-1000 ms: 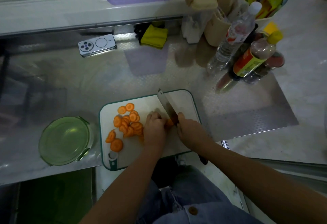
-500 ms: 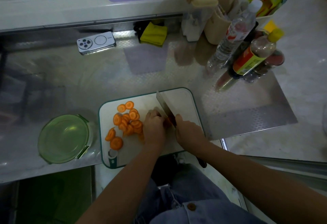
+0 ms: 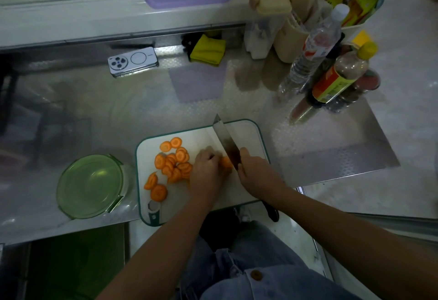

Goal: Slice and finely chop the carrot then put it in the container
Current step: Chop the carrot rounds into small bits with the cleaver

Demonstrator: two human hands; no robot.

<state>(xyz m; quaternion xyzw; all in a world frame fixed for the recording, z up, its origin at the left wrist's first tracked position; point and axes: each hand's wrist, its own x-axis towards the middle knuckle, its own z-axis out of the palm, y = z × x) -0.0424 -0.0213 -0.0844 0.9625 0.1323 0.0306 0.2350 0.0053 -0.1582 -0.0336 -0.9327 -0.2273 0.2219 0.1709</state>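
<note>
Left hand fingers curled, pinning the carrot — right hand gripping the knife — slices alongside.

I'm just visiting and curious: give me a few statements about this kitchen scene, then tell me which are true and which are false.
1. The right hand grips the knife. True.
2. The green container holds carrot slices. False: no carrot shows in it; the carrot slices lie on the cutting board.
3. The left hand holds the carrot piece beside the blade. True.
4. The phone lies on the cutting board. False: it lies on the counter, beyond the board.
</note>
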